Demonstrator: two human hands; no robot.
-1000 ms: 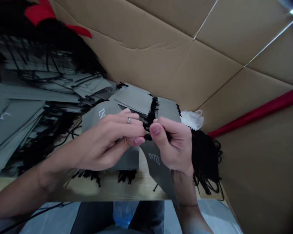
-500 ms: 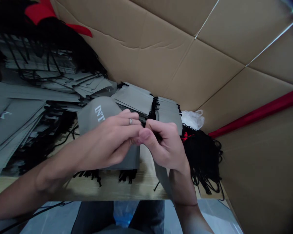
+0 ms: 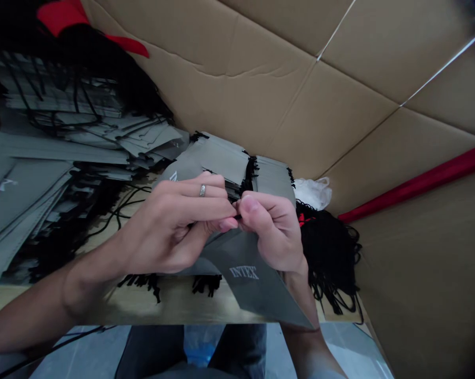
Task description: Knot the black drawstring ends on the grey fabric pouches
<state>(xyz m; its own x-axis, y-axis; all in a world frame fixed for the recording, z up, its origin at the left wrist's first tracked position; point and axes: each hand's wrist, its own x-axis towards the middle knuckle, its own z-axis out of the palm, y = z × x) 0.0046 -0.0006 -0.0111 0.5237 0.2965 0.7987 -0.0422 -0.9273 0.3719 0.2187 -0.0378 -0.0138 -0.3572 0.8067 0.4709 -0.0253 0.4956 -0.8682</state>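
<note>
My left hand [image 3: 178, 223], with a ring on one finger, pinches a short bit of black cord [image 3: 238, 216] between thumb and fingertips. Against it, fingertips meeting over the cord, is my right hand [image 3: 274, 229], also closed in a pinch. A thin grey sheet-like piece [image 3: 264, 295] printed INTEX hangs below the hands, in front of the right wrist. Whether it is a bag or a single sheet I cannot tell, and the fingers hide where the cord joins it. Under the hands lie stacked grey pieces [image 3: 221, 158] with black knotted cord ends.
Piles of grey pieces [image 3: 36, 195] with black cords fill the left side. On the right lies a bundle of black cords [image 3: 334, 258], near a white plastic bag [image 3: 313, 192]. A cardboard wall [image 3: 261, 95] encloses the table [image 3: 174, 310]; a dark red strip [image 3: 414, 181] crosses it.
The grey INTEX piece has swung round, so its print now faces me below the hands. Both hands remain together, with the fingertips shifted slightly right and the black cord now showing between them.
</note>
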